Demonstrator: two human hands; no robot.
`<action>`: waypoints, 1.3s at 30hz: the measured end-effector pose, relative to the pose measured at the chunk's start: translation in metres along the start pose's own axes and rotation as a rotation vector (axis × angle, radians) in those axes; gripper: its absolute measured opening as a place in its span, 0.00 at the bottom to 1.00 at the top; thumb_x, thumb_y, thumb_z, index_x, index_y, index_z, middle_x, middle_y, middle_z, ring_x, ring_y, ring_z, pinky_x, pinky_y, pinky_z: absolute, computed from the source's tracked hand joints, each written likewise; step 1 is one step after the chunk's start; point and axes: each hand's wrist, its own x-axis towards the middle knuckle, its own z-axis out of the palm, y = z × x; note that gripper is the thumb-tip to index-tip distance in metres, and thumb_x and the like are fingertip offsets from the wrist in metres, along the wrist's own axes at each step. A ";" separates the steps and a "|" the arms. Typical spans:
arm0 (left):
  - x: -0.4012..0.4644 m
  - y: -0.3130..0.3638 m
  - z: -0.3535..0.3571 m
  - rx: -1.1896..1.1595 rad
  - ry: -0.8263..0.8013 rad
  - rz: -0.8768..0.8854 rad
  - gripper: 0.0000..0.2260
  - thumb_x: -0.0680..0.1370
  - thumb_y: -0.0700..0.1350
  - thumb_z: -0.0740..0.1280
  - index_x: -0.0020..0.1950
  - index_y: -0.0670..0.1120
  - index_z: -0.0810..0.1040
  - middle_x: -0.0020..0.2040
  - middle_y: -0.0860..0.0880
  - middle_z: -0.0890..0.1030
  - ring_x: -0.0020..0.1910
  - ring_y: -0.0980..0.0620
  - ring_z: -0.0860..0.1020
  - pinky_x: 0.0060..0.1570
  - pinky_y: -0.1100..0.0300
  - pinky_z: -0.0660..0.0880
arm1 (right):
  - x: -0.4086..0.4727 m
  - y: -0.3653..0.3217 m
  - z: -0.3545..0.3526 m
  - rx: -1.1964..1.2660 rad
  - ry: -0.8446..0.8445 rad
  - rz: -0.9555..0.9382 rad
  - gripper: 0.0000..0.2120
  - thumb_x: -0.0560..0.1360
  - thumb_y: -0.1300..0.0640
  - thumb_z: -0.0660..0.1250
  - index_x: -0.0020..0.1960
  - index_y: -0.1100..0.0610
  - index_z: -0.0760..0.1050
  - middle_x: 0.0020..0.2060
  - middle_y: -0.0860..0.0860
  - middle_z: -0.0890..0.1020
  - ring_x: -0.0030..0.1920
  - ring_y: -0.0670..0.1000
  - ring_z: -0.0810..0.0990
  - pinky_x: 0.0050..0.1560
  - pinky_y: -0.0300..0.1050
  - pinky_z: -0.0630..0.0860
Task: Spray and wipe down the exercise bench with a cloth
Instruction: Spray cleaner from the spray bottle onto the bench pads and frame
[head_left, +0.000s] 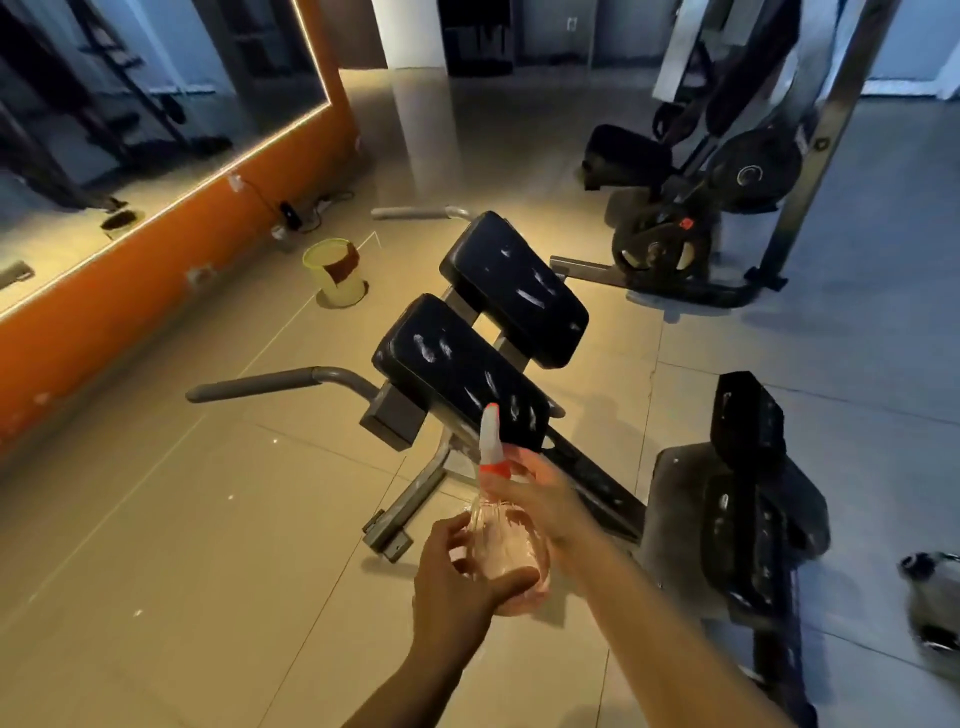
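Note:
The exercise bench has two black pads, a near pad (457, 371) and a far pad (514, 288), both streaked with white foam. A clear spray bottle (506, 545) with a white and red nozzle (491, 441) points at the near pad. My right hand (540, 499) grips the bottle's neck at the trigger. My left hand (457, 577) holds the bottle's body from below. No cloth shows in my hands.
A yellow bucket (337, 273) with a brown cloth over its rim stands on the tiled floor by the orange wall (104, 332). The bench's grey handles (260, 384) stick out left. Black footplates (748, 519) lie at the right, a weight machine (701, 223) behind.

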 end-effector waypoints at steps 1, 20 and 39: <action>0.007 0.010 0.001 -0.020 0.009 0.037 0.35 0.59 0.49 0.84 0.57 0.59 0.67 0.51 0.65 0.72 0.49 0.60 0.75 0.45 0.62 0.75 | 0.005 -0.013 -0.003 -0.020 -0.009 -0.038 0.21 0.74 0.52 0.72 0.65 0.48 0.71 0.59 0.48 0.78 0.60 0.53 0.78 0.62 0.54 0.76; 0.037 -0.024 0.036 -0.144 -0.068 0.134 0.34 0.59 0.46 0.83 0.60 0.56 0.70 0.56 0.59 0.75 0.53 0.60 0.76 0.46 0.68 0.74 | 0.037 0.012 -0.030 -0.097 -0.009 -0.062 0.16 0.74 0.56 0.73 0.54 0.38 0.72 0.52 0.41 0.78 0.56 0.50 0.79 0.59 0.52 0.78; 0.193 -0.396 0.153 -0.392 0.167 0.160 0.37 0.51 0.58 0.78 0.58 0.60 0.70 0.59 0.59 0.75 0.56 0.59 0.76 0.46 0.67 0.77 | 0.238 0.346 -0.019 -0.496 -0.129 -0.411 0.32 0.72 0.50 0.75 0.72 0.43 0.65 0.61 0.40 0.68 0.60 0.45 0.71 0.52 0.37 0.73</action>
